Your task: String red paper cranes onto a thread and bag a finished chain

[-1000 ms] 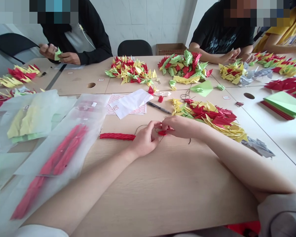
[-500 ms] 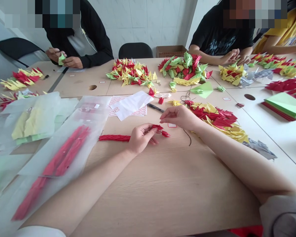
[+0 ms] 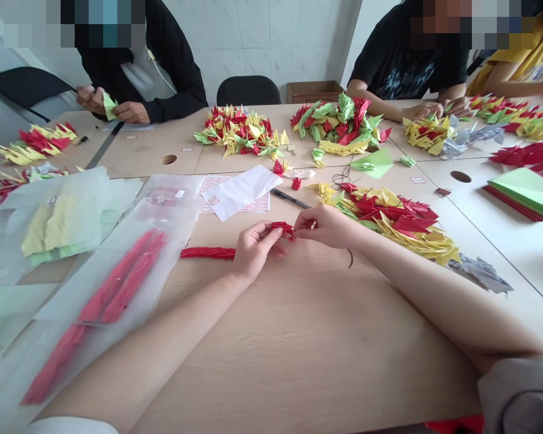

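Note:
A red folded-paper piece (image 3: 281, 228) is pinched between the thumb and fingers of my left hand (image 3: 253, 248). From behind that hand, a long strand of packed red folded paper (image 3: 208, 253) runs left along the table. My right hand (image 3: 328, 226) is closed in a pinch at the right end of the red piece; whatever its fingertips hold is too small to make out. A dark cord (image 3: 350, 258) shows just below my right wrist.
Plastic bags (image 3: 172, 208) with red strands lie left. A pen (image 3: 290, 198) and white paper (image 3: 242, 191) lie beyond my hands. Colourful folded paper (image 3: 402, 220) is piled beside my right forearm. People sit across the table (image 3: 271, 361), one holding green paper (image 3: 109, 106).
My right hand has come down and left to the red piece, which has drawn back slightly with my left hand. Across the table, a person's hands have spread the green paper wider.

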Motion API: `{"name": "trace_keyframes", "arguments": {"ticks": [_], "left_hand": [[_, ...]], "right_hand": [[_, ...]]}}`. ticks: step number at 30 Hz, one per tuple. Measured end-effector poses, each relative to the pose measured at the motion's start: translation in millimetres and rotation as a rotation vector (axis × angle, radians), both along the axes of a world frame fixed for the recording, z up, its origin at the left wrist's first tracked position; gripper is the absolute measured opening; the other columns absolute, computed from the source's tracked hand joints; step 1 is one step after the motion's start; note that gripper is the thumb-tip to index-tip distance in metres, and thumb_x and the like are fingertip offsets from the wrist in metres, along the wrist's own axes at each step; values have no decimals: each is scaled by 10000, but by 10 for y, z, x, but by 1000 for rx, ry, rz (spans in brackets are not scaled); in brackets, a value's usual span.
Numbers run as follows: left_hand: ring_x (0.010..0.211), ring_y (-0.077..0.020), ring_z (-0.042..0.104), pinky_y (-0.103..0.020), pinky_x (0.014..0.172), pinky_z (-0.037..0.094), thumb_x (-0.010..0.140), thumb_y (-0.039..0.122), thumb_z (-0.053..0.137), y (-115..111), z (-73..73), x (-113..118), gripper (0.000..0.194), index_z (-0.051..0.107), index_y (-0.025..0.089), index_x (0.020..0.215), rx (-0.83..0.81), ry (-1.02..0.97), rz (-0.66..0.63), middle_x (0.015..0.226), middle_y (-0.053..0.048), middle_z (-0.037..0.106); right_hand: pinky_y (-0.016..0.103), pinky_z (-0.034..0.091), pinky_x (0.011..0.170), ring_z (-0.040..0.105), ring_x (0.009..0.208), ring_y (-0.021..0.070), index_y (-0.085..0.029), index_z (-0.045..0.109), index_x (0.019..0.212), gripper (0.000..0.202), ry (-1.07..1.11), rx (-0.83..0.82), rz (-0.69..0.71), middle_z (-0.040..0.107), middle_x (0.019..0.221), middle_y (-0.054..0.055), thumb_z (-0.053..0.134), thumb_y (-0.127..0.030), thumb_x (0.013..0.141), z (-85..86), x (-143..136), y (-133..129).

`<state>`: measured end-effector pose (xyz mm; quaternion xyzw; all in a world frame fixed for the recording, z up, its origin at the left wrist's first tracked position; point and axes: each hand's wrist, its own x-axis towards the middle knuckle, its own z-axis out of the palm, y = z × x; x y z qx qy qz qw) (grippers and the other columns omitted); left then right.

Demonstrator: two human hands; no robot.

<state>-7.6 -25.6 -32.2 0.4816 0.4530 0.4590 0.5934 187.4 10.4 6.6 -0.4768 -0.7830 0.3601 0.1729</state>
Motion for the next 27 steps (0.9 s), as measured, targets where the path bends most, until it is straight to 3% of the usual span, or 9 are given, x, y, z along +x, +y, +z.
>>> {"name": "trace_keyframes", "arguments": {"ticks": [6, 10, 17, 22, 27], "left_hand": [[557, -102, 629, -204, 495, 498, 768, 325, 732, 32, -2, -16, 243, 597, 142, 855, -6, -35, 19, 857, -46, 715], [563, -107, 636, -205, 501, 504, 783, 303, 715, 31, -8, -24, 217, 574, 154, 852, 10, -45, -3, 839, -28, 703], [632, -127, 650, -230, 553, 535, 814, 342, 696, -1, -30, -14, 206, 652, 141, 827, 100, 33, -40, 822, -32, 675], [717, -134, 665, -224, 625, 538, 819, 299, 716, -55, -38, 2, 167, 665, 152, 882, 209, 72, -108, 809, -27, 667], [828, -169, 708, -276, 716, 574, 814, 235, 723, -67, -41, 0, 229, 603, 179, 1002, 132, -67, -230, 948, -54, 703]], "right_hand": [[215, 430, 570, 605, 688, 112, -169, 556, 835, 235, 510, -244, -110, 702, 860, 50, 643, -387, 848, 56, -6, 21], [202, 419, 547, 603, 659, 101, -172, 535, 846, 273, 697, -242, -208, 683, 806, 30, 681, -402, 838, 78, -27, 9], [233, 438, 610, 588, 656, 105, -181, 547, 800, 240, 750, -7, -362, 669, 764, 14, 688, -373, 835, 16, 14, 102], [269, 455, 624, 601, 660, 131, -190, 551, 829, 162, 618, 193, -266, 641, 742, 7, 629, -323, 880, 14, -14, 31], [254, 414, 611, 541, 631, 108, -197, 559, 839, 61, 400, 449, -183, 640, 753, -7, 567, -189, 899, 75, -95, -157]]}}
